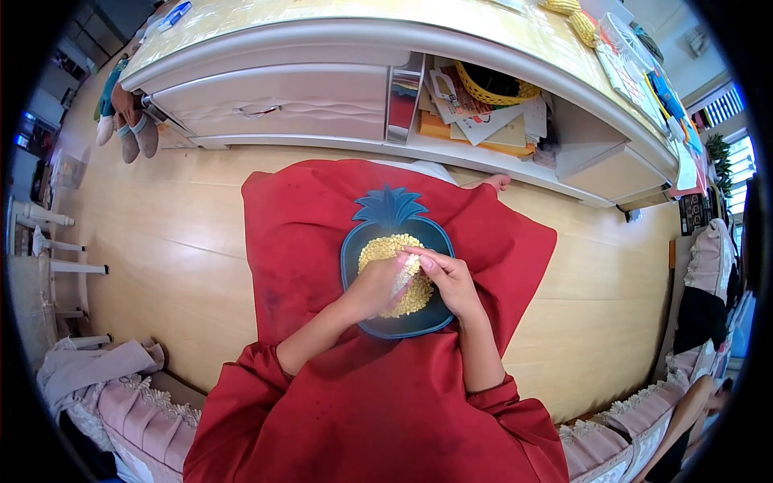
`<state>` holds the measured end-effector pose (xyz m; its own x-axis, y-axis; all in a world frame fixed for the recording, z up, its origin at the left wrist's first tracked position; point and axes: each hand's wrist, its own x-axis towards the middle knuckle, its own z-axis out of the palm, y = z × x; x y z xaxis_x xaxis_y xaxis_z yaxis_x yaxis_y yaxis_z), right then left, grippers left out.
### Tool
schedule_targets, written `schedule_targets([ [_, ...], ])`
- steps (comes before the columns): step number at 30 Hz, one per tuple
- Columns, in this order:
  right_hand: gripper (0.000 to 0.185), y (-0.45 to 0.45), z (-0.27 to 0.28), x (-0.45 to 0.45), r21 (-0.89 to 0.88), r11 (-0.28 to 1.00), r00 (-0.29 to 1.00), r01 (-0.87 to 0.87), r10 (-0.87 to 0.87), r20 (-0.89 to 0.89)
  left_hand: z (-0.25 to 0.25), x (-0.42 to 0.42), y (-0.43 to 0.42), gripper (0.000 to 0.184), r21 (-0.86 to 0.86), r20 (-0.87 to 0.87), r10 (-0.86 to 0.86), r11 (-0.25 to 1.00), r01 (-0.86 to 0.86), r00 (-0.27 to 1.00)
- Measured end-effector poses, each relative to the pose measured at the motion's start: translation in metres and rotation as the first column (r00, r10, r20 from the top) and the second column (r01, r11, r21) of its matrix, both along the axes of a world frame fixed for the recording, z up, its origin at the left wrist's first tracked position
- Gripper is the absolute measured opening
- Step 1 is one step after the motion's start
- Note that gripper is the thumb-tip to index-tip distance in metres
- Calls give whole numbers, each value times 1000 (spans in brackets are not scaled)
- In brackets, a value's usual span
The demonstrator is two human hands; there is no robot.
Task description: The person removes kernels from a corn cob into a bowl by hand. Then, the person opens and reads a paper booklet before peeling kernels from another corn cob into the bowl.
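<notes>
A dark blue pineapple-shaped bowl (pixel 351 256) rests on the red apron (pixel 298 217) over my lap, with its leafy end pointing away from me. Loose yellow corn kernels (pixel 385 245) are heaped inside it. Above the heap, my left hand (pixel 377 288) is wrapped round a pale corn cob (pixel 408 270), most of which the fingers hide. My right hand (pixel 451 282) is closed at the cob's upper end, thumb and fingers pressed against it. How many kernels are still on the cob I cannot tell.
Ahead stands a white cabinet (pixel 314 97) with an open shelf holding papers (pixel 495 125) and a yellow basket (pixel 515 95). Whole corn cobs (pixel 583 29) lie on its top at the right. A pink frilled sofa (pixel 153 419) curves behind me; a white stool (pixel 48 241) is leftward.
</notes>
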<state>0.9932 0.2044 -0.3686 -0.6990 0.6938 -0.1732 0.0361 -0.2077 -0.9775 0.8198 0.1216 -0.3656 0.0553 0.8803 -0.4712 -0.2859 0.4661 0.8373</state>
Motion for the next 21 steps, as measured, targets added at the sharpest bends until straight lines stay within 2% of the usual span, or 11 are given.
schedule_targets([
  [3, 34, 1, -1, 0, 30, 1000, 1000, 0, 0, 1, 4, -3, 2, 49, -42, 47, -8, 999, 10, 999],
  [6, 33, 2, -2, -1, 63, 998, 1000, 1, 0, -5, 10, 3, 1, 44, 38, 8, -1, 999, 0, 1000],
  [9, 33, 2, 0, -1, 35, 999, 1000, 6, -5, -13, 11, 0, 3, 39, 135, -253, -146, 974, 184, 956],
  [16, 33, 2, 0, -2, -13, 1000, 1000, 7, -7, -20, 14, -1, 1, 42, 161, -233, -138, 971, 178, 963],
  [21, 33, 2, 0, -1, 3, 1000, 1000, 8, -8, -6, 4, 0, -2, 44, 110, -83, -117, 986, 126, 990],
])
